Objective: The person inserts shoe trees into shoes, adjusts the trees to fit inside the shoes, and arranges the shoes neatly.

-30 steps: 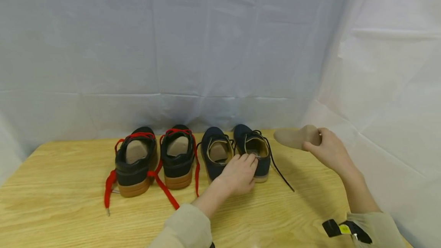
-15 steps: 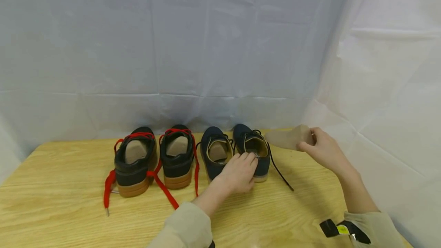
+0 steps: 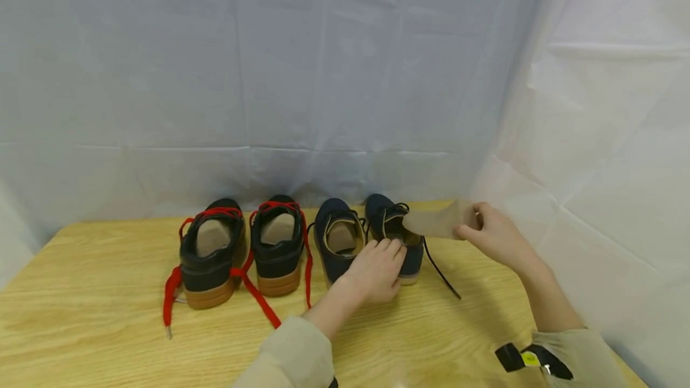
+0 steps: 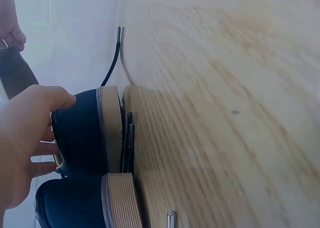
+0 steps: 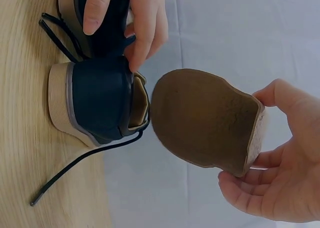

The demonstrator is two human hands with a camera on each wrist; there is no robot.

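Right hand (image 3: 493, 233) has travelled toward 9 o'clock across the last second, carrying the tan insole (image 3: 439, 222) with it. The insole, previously well apart from the navy shoe (image 3: 395, 236) at its 3 o'clock side, now has its toe end over that shoe's opening. It has also dropped slightly and lies flatter. The right forearm has followed the same way, the sleeve cuff shifting leftward.

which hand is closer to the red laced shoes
Left. The left hand rests on the navy shoe beside the red-laced shoes; the right hand holds the insole farther away.
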